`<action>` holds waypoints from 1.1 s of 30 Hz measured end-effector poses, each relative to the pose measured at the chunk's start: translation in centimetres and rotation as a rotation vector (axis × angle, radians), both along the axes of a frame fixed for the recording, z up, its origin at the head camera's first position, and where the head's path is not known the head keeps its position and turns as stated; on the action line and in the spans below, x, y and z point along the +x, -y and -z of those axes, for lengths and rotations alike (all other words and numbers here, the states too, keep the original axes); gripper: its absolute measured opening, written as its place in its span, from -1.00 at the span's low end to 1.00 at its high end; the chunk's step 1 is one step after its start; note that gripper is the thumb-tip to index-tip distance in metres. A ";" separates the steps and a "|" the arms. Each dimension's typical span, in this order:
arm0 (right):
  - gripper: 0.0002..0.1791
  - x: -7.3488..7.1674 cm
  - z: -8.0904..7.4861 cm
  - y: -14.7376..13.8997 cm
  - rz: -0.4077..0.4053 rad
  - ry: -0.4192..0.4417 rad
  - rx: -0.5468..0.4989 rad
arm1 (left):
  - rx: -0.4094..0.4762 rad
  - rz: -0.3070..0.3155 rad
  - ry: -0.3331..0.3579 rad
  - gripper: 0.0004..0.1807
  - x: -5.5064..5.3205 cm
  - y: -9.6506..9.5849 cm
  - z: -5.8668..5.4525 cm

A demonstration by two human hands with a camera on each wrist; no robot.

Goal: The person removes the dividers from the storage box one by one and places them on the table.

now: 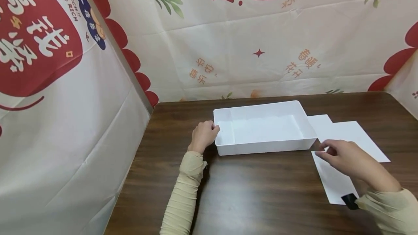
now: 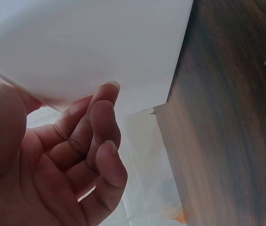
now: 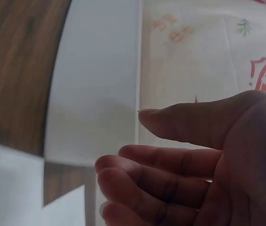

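A shallow white rectangular tray (image 1: 261,148) stands on the table. My left hand (image 1: 204,135) pinches its left end wall, the thumb over the rim and the fingers against the outside. From below, the left wrist view shows those curled fingertips (image 2: 107,92) at the tray wall (image 2: 100,42). My right hand (image 1: 347,157) holds nothing, its fingers loosely bent and the thumb apart from them. It hovers over white sheets of paper, close to the tray's front right corner. One sheet (image 1: 336,184) lies partly beneath that hand; another (image 1: 359,137) lies behind it.
A further white sheet (image 1: 320,120) lies against the tray's right side, overlapping its neighbour. The brown wooden table (image 1: 254,191) meets a printed cloth (image 1: 228,46) at the back. Another cloth (image 1: 81,148) hangs along the left edge. A black band (image 1: 350,201) shows at the right sleeve.
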State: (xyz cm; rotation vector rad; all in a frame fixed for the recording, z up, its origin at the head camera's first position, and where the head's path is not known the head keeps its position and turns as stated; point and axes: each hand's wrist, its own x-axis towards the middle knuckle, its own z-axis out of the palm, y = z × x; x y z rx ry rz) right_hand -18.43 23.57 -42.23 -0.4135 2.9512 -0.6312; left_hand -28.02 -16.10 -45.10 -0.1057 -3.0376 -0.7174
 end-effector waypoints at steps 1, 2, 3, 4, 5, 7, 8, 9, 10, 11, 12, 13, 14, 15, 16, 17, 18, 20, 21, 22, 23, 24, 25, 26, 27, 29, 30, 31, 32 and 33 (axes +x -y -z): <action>-0.80 -0.2 -0.2 0.7 -0.006 -0.007 -0.015 | -0.006 0.004 -0.003 -0.62 -0.2 0.3 -0.2; -0.80 -0.5 -0.3 1.4 -0.011 -0.016 -0.029 | -0.010 0.009 -0.002 -0.61 -0.5 0.5 -0.5; -0.80 -0.7 -0.4 2.0 -0.018 -0.024 -0.044 | -0.016 0.013 -0.004 -0.61 -0.7 0.8 -0.7; -0.80 -0.9 -0.6 2.6 -0.026 -0.032 -0.059 | -0.022 0.017 -0.006 -0.61 -0.9 1.0 -0.9; -0.79 -1.1 -0.7 3.3 -0.032 -0.043 -0.071 | -0.027 0.022 -0.008 -0.60 -1.1 1.3 -1.0; -0.78 -1.4 -0.8 4.4 -0.042 -0.062 -0.091 | -0.036 0.029 -0.013 -0.59 -1.4 1.6 -1.3; -0.79 -1.6 -0.9 5.0 -0.048 -0.069 -0.101 | -0.042 0.032 -0.015 -0.59 -1.5 1.8 -1.5; -0.79 -1.7 -0.9 5.5 -0.055 -0.075 -0.110 | -0.049 0.034 -0.019 -0.60 -1.6 1.9 -1.5; -0.78 -1.7 -0.8 5.9 -0.059 -0.076 -0.118 | -0.052 0.037 -0.016 -0.60 -1.6 2.0 -1.6; -0.79 -1.7 -0.8 6.4 -0.064 -0.077 -0.125 | -0.057 0.040 -0.011 -0.60 -1.6 2.1 -1.6; -0.79 -1.8 -0.7 6.8 -0.070 -0.075 -0.134 | -0.061 0.042 -0.007 -0.60 -1.5 2.1 -1.6; -0.79 -1.7 -0.6 7.2 -0.077 -0.068 -0.140 | -0.063 0.045 0.000 -0.60 -1.5 2.1 -1.6; -0.80 -1.7 -0.5 7.5 -0.084 -0.063 -0.147 | -0.064 0.048 0.007 -0.59 -1.4 2.0 -1.5; -0.80 -1.6 -0.5 7.8 -0.091 -0.058 -0.154 | -0.062 0.052 0.015 -0.59 -1.2 1.9 -1.4; -0.81 -1.5 -0.4 8.0 -0.099 -0.056 -0.159 | -0.061 0.057 0.024 -0.59 -1.1 1.8 -1.3; -0.83 -1.4 -0.4 8.3 -0.107 -0.055 -0.162 | -0.060 0.062 0.029 -0.58 -1.0 1.7 -1.1; -0.83 -1.4 -0.4 8.6 -0.116 -0.058 -0.163 | -0.053 0.066 0.032 -0.58 -0.8 1.5 -0.9; -0.83 -1.4 -0.6 9.2 -0.140 -0.068 -0.165 | -0.039 0.068 0.037 -0.58 -0.5 1.2 -0.6; -0.84 -1.6 -0.8 9.5 -0.154 -0.075 -0.170 | -0.030 0.067 0.035 -0.58 -0.3 1.0 -0.4; -0.83 -1.7 -1.0 9.9 -0.166 -0.078 -0.170 | -0.022 0.064 0.033 -0.58 -0.2 0.9 -0.3; -0.83 -1.9 -1.2 10.4 -0.178 -0.075 -0.170 | -0.016 0.059 0.027 -0.58 -0.1 0.8 -0.2; -0.82 -2.2 -1.4 10.9 -0.194 -0.074 -0.175 | -0.009 0.053 0.025 -0.58 -0.1 0.8 -0.1; -0.81 -2.4 -1.7 11.4 -0.208 -0.070 -0.175 | -0.007 0.048 0.021 -0.57 0.0 0.8 -0.1; -0.81 -2.7 -1.9 12.0 -0.220 -0.064 -0.177 | -0.006 0.043 0.017 -0.57 0.0 0.7 0.0; -0.81 -3.0 -2.2 12.5 -0.230 -0.062 -0.177 | -0.003 0.040 0.014 -0.57 0.1 0.7 0.0; -0.81 -3.6 -2.7 13.6 -0.251 -0.053 -0.174 | -0.002 0.036 0.010 -0.57 0.1 0.7 0.0; -0.81 -3.9 -2.9 14.1 -0.261 -0.052 -0.173 | 0.001 0.035 0.008 -0.57 0.1 0.7 0.0; -0.81 -4.2 -3.1 14.7 -0.266 -0.050 -0.167 | 0.002 0.033 0.005 -0.57 0.1 0.7 0.0; -0.82 -4.6 -3.2 15.2 -0.273 -0.051 -0.167 | 0.005 0.029 0.002 -0.58 0.1 0.7 0.0; -0.82 -5.0 -3.3 15.7 -0.281 -0.046 -0.168 | 0.008 0.026 -0.003 -0.58 0.1 0.7 0.0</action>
